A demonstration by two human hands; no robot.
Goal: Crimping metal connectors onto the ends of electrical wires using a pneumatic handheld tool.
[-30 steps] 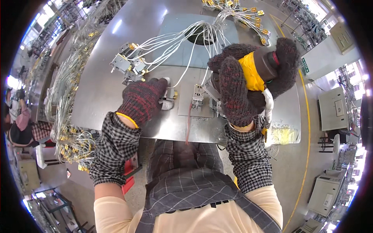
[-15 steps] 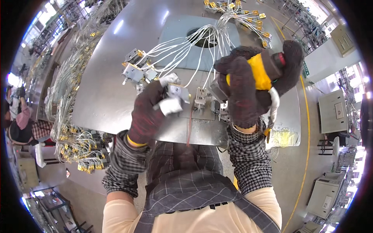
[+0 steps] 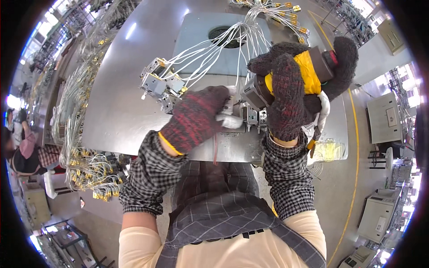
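My left hand [image 3: 196, 118], in a dark red-flecked knit glove, reaches over the middle of the metal table. Its fingers, with white wrapping at the tips, are closed round a small metal block [image 3: 229, 106], mostly hidden by the glove. My right hand [image 3: 288, 96], gloved too, grips a dark handheld power tool [image 3: 256, 92] wrapped in yellow tape. The tool's grey end points left, toward that block. Just below it stand several metal blocks [image 3: 257, 117]. White wires [image 3: 208, 56] fan out from a bundle at the back to a cluster of similar metal blocks [image 3: 154, 84] on the left.
A round dark opening [image 3: 222, 36] lies in the grey plate under the wires. Yellow-tipped wire ends [image 3: 292, 17] spread at the far right. More wire bundles [image 3: 73, 107] hang along the left. A clear plastic packet [image 3: 330, 152] rests at the table's right corner.
My left hand has moved right, from beside the left cluster to a block in the middle. My right hand still holds the power tool and has shifted slightly right.
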